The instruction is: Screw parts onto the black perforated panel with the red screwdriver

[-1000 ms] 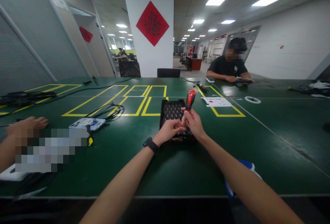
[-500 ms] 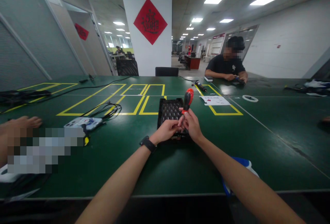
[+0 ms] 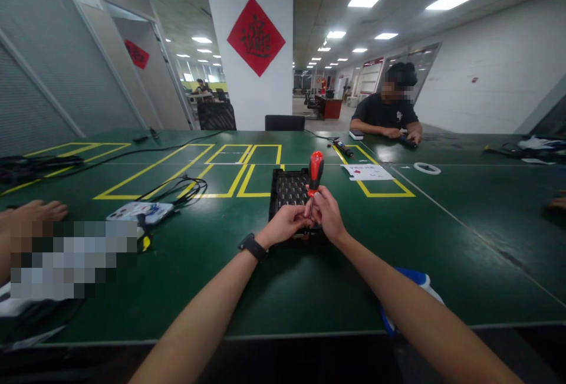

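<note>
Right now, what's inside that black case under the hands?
Rows of small shiny pieces show inside the black case, too fine to identify. The left hand and right hand, the right holding a screwdriver, cover part of its near end; what lies there is hidden.

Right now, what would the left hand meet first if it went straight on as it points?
Likely the screwdriver, at its shaft, held by the right hand, though depth is unclear.
</note>
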Tool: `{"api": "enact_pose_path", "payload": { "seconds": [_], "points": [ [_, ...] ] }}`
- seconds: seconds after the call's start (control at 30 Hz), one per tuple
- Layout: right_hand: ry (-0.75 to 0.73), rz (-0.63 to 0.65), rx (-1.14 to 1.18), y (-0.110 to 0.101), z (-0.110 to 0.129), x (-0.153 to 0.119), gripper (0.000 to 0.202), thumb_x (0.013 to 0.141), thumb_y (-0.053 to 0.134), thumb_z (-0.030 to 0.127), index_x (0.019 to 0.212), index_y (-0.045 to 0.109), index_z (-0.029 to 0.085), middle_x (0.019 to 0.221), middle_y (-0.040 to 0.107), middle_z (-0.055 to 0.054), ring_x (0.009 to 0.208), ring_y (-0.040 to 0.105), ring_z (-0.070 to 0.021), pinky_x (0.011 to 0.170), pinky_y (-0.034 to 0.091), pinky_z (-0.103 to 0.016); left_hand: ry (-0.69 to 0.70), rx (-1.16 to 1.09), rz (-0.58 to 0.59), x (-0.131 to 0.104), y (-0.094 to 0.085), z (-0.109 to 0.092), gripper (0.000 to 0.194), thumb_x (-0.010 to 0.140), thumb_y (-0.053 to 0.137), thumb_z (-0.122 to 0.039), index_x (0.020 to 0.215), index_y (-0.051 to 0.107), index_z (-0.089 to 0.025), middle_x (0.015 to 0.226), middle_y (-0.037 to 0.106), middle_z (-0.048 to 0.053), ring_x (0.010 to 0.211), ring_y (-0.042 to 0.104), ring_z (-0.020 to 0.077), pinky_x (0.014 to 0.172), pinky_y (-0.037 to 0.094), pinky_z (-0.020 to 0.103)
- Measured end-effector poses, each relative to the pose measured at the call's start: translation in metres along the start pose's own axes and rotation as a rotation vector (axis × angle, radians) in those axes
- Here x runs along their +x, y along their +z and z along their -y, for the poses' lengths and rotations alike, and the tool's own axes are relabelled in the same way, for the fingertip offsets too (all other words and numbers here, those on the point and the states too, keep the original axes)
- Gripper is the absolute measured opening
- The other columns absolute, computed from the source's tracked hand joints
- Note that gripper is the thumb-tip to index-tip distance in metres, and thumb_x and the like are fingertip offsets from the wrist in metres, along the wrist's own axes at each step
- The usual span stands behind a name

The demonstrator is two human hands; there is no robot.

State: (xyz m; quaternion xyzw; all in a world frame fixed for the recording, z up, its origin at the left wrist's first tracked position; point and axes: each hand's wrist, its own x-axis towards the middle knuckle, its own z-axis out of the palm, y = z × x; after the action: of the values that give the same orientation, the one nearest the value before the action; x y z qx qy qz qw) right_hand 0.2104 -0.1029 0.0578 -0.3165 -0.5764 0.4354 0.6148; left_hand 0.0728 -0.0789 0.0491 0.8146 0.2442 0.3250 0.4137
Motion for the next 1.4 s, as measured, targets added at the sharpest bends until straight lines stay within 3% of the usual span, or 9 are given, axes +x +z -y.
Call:
{"api": "enact_pose_path", "payload": {
  "seconds": [0.13, 0.4, 0.63, 0.73, 0.97, 1.27, 1.4],
  "points": [
    [0.001, -0.020, -0.015, -0.001, 0.000, 0.000, 0.038, 0.085, 0.039, 0.045, 0.110, 0.047, 0.018, 0.054, 0.052, 0.005, 0.035, 0.033, -0.0039, 0.033, 0.025, -0.016, 0.028, 0.036, 0.035, -0.001, -0.001, -0.006, 0.016, 0.081, 0.048, -0.025, 0.082, 0.058, -0.012, 0.081, 0.064, 0.003, 0.075, 0.057, 0.0125, 0.071, 0.043, 0.023],
    [-0.055, -0.044, -0.057, -0.001, -0.001, 0.000, 0.035, 0.085, 0.041, 0.043, 0.110, 0.047, 0.018, 0.055, 0.052, 0.005, 0.035, 0.033, -0.0030, 0.034, 0.023, -0.015, -0.050, 0.163, -0.147, 0.001, 0.002, 0.007, 0.025, 0.070, 0.062, -0.035, 0.076, 0.054, -0.013, 0.063, 0.052, -0.003, 0.055, 0.044, 0.0075, 0.052, 0.036, 0.019],
    [-0.038, -0.011, -0.039, -0.002, -0.003, 0.001, 0.037, 0.087, 0.036, 0.042, 0.112, 0.045, 0.018, 0.055, 0.054, 0.005, 0.034, 0.031, -0.0030, 0.033, 0.024, -0.015, -0.022, -0.046, 0.004, -0.001, 0.001, 0.004, 0.020, 0.079, 0.052, -0.028, 0.085, 0.059, -0.010, 0.081, 0.064, 0.005, 0.075, 0.059, 0.0141, 0.069, 0.044, 0.024],
    [-0.040, -0.024, -0.040, -0.002, -0.001, 0.001, 0.036, 0.087, 0.037, 0.041, 0.112, 0.046, 0.017, 0.053, 0.053, 0.005, 0.034, 0.031, -0.0032, 0.033, 0.023, -0.015, -0.034, -0.088, 0.029, -0.002, 0.001, 0.000, 0.021, 0.079, 0.051, -0.030, 0.085, 0.058, -0.011, 0.081, 0.064, 0.004, 0.074, 0.059, 0.0136, 0.068, 0.045, 0.024],
    [-0.071, -0.066, -0.065, 0.000, 0.000, 0.000, 0.035, 0.086, 0.040, 0.041, 0.111, 0.045, 0.018, 0.055, 0.054, 0.005, 0.034, 0.033, -0.0029, 0.033, 0.023, -0.014, -0.036, 0.115, -0.150, 0.001, 0.001, 0.003, 0.026, 0.066, 0.066, -0.033, 0.074, 0.052, -0.013, 0.062, 0.052, -0.004, 0.055, 0.045, 0.0070, 0.052, 0.037, 0.018],
    [-0.026, 0.004, -0.038, 0.000, 0.000, 0.000, 0.035, 0.087, 0.037, 0.040, 0.109, 0.047, 0.016, 0.054, 0.054, 0.004, 0.033, 0.032, -0.0032, 0.033, 0.026, -0.015, -0.008, -0.158, 0.080, -0.002, -0.003, 0.004, 0.018, 0.078, 0.053, -0.025, 0.086, 0.059, -0.010, 0.084, 0.065, 0.007, 0.079, 0.060, 0.0157, 0.075, 0.046, 0.028],
    [-0.038, -0.020, -0.044, 0.001, -0.001, 0.001, 0.035, 0.086, 0.039, 0.041, 0.108, 0.048, 0.016, 0.054, 0.053, 0.004, 0.034, 0.033, -0.0033, 0.033, 0.025, -0.015, -0.017, -0.107, 0.010, -0.001, -0.001, 0.002, 0.019, 0.075, 0.057, -0.028, 0.082, 0.057, -0.010, 0.079, 0.063, 0.004, 0.073, 0.059, 0.0138, 0.069, 0.046, 0.025]
  ]
}}
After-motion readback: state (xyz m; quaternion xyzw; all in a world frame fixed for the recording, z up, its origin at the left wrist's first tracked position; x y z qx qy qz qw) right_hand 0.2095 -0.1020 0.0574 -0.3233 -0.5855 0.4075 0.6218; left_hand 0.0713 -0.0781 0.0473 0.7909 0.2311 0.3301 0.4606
